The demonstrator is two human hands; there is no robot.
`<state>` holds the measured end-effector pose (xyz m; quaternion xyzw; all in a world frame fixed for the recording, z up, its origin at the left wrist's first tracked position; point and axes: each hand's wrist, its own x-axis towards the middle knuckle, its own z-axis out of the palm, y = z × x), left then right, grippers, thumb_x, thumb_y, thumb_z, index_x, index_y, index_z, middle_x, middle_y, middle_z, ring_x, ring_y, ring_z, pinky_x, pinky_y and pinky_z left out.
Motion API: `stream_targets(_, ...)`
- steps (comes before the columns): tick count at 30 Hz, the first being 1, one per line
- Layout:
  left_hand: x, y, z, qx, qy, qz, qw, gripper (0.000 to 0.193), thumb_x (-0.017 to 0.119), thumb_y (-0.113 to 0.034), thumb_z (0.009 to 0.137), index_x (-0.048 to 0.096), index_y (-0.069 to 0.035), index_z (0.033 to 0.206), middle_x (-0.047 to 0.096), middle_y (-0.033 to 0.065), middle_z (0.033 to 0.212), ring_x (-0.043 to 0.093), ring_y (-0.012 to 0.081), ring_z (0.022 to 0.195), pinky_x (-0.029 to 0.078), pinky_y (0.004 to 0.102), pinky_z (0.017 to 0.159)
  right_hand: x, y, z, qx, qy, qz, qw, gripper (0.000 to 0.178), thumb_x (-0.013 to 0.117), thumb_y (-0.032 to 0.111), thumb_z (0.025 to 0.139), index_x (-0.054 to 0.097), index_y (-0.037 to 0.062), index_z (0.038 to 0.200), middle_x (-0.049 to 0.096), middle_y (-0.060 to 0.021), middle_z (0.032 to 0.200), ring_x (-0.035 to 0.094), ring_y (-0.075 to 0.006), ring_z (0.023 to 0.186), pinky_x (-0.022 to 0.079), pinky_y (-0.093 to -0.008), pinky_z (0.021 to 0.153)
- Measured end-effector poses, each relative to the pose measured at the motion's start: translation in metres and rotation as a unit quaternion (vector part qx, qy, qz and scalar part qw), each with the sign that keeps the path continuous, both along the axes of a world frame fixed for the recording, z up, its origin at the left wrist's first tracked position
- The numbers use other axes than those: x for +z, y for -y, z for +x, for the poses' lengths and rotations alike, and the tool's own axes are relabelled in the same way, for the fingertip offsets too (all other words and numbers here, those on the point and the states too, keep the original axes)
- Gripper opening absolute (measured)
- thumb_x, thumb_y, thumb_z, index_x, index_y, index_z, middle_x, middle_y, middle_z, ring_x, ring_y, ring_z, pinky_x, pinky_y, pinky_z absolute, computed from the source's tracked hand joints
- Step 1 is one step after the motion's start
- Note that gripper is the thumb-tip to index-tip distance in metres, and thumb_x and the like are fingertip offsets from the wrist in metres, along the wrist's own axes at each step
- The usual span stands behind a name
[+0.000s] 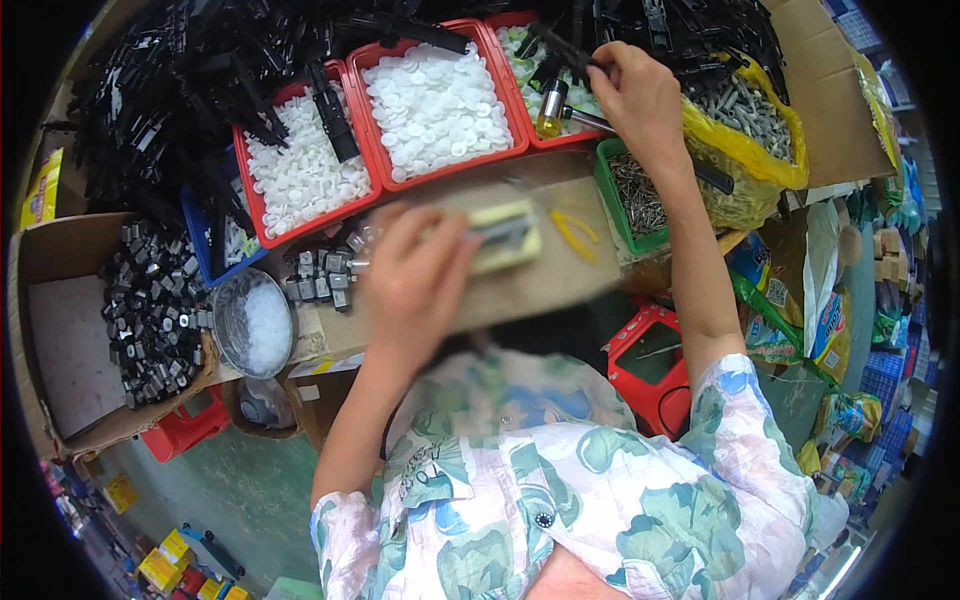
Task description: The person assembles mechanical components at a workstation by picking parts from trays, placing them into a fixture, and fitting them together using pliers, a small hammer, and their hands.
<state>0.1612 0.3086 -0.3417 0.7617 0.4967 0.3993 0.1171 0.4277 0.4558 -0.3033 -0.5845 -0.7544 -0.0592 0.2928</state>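
Observation:
At the far right of centre my right hand (645, 105) is closed on a long black plastic part (562, 50), pinched between thumb and fingers above the red trays. Below that hand lies a small mallet (552, 108) with a metal and yellow head and a black grip. My left hand (412, 270), smeared by motion, is over the work board, its fingertips at a pale yellow block (515, 215) with a grey piece in it. Whether those fingers grip anything is hidden by the blur. Yellow-handled pliers (575, 236) rest on the cardboard-coloured board (560, 285) right of the block.
Red trays of white discs (435, 110) and small white pieces (305, 165) stand behind. Black parts (150, 100) are heaped at the back. A green tray (633, 195) holds screws; a yellow bag (745, 125) holds grey pieces. Left are a bowl (255, 322) and a box of small motors (155, 310).

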Motion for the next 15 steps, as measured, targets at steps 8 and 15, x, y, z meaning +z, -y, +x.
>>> stream_targets(8,0.024,-0.008,0.018,0.045,0.18,-0.058,0.981,0.032,0.076,-0.001,0.079,0.071,0.001,0.11,0.069,0.0156,0.1,0.065,0.0289,0.088,0.051,0.0366,0.077,0.002,0.073,-0.063,0.258,-0.489,-0.343,0.759,0.02,0.066,0.003,0.09,0.062,0.0013,0.109,0.067,-0.0021,0.091,0.065,-0.011,0.081,0.054,-0.0262,0.068)
stream_targets(15,0.005,0.0,-0.018,0.019,0.039,0.033,0.999,0.039,0.071,0.008,0.074,0.071,0.0,0.112,0.068,0.0161,0.098,0.065,0.0296,0.086,0.053,0.038,0.077,0.008,0.094,-0.058,0.276,-0.455,-0.382,0.756,0.039,0.074,0.004,0.084,0.059,0.0004,0.12,0.065,-0.0041,0.106,0.065,-0.0104,0.092,0.054,-0.0259,0.075)
